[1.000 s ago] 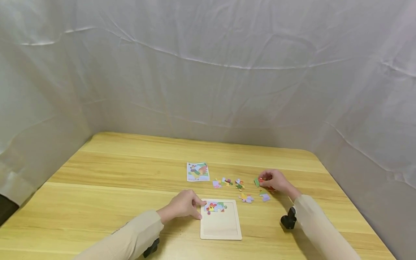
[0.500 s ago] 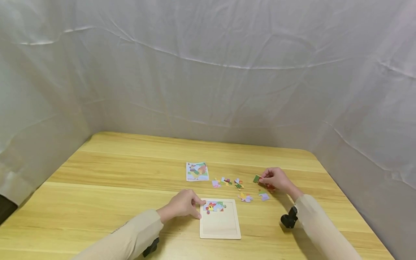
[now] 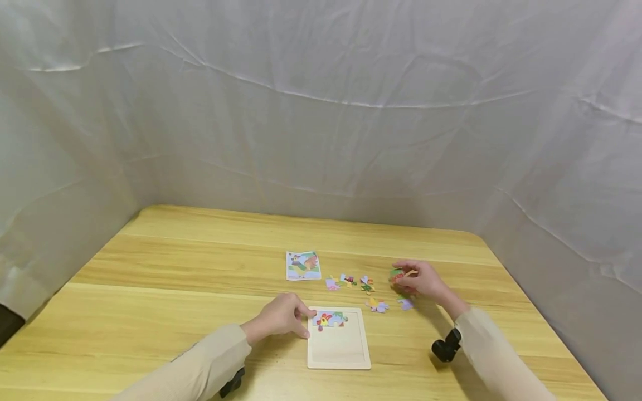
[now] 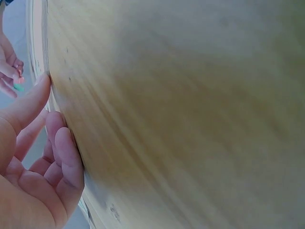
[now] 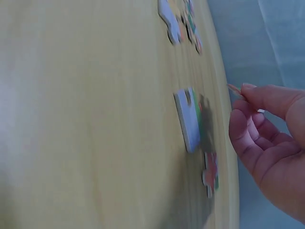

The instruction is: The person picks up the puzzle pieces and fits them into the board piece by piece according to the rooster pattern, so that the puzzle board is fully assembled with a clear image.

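Note:
A shallow wooden puzzle tray (image 3: 339, 352) lies before me, with joined puzzle pieces (image 3: 331, 319) in its upper left part showing a red and yellow bird's head. At the tray's left rim rests my left hand (image 3: 282, 314), index finger by the upper corner and thumb lower down. Its other fingers curl loosely in the left wrist view. Off to the right, my right hand (image 3: 423, 278) pinches a red and green puzzle piece (image 3: 395, 275) above the table. That piece appears almost edge-on between thumb and fingers in the right wrist view.
Loose puzzle pieces (image 3: 377, 305) lie in small groups right of and beyond the tray. Under the right hand is a lilac and green piece (image 5: 188, 121), with a reddish piece (image 5: 209, 174) near it. A picture card (image 3: 303, 265) of the bird lies behind the tray.
The right hand has lifted the red and green piece off the table and turned it between its fingers. My left hand keeps its place at the tray.

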Motion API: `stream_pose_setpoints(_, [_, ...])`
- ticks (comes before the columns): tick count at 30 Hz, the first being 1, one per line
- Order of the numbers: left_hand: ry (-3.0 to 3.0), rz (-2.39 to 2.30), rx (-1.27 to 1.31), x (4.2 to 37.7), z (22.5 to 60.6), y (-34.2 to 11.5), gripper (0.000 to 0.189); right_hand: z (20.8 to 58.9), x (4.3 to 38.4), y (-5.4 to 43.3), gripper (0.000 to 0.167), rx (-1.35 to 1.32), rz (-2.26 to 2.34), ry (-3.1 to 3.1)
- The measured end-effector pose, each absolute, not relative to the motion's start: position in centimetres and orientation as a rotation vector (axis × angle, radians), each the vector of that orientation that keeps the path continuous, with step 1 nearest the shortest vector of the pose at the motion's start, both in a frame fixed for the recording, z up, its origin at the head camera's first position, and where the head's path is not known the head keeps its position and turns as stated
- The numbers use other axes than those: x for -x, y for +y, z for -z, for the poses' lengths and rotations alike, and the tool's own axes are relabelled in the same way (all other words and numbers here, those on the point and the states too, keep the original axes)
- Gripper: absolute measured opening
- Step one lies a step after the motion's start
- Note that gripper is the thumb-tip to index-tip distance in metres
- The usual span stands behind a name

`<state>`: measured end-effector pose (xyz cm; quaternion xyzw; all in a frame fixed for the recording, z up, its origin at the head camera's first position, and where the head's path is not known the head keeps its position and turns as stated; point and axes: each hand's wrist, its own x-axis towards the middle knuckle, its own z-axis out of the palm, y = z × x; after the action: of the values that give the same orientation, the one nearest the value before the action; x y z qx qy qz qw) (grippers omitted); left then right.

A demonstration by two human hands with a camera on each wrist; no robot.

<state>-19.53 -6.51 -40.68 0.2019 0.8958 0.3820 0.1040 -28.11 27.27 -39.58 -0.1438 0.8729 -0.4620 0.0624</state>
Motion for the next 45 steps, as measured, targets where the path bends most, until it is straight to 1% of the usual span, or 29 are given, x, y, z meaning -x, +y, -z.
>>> stream_pose_setpoints(3, [2.642, -1.127, -0.597, 19.5, 40.6, -6.6, 0.039, 39.7, 27.7, 26.7, 0.037, 0.399, 1.43, 2.625])
stream_pose_setpoints(7, [2.644, -1.128, -0.596, 19.5, 40.5, -6.6, 0.038, 39.7, 27.3, 26.1, 0.037, 0.34, 1.486, 2.57])
stream_pose_setpoints(14, [2.644, -1.133, -0.594, 19.4, 40.4, -6.5, 0.038, 38.9, 26.2, 25.1, 0.04, 0.434, 1.427, 2.578])
stream_pose_setpoints(21, [2.643, -1.14, -0.613, 19.4, 40.4, -6.5, 0.037, 38.5, 24.6, 23.8, 0.042, 0.54, 1.455, 2.462])
stream_pose_setpoints(30, [2.644, -1.146, -0.625, 19.5, 40.5, -6.5, 0.038, 39.1, 23.4, 22.9, 0.037, 0.541, 1.462, 2.481])
stream_pose_setpoints(36, [2.644, -1.141, -0.616, 19.5, 40.6, -6.5, 0.038, 39.3, 22.7, 22.7, 0.04, 0.519, 1.532, 2.434])
stream_pose_setpoints(45, [2.634, -1.158, -0.629, 19.4, 40.3, -6.6, 0.038, 39.7, 21.6, 21.2, 0.04, 0.532, 1.589, 2.313])
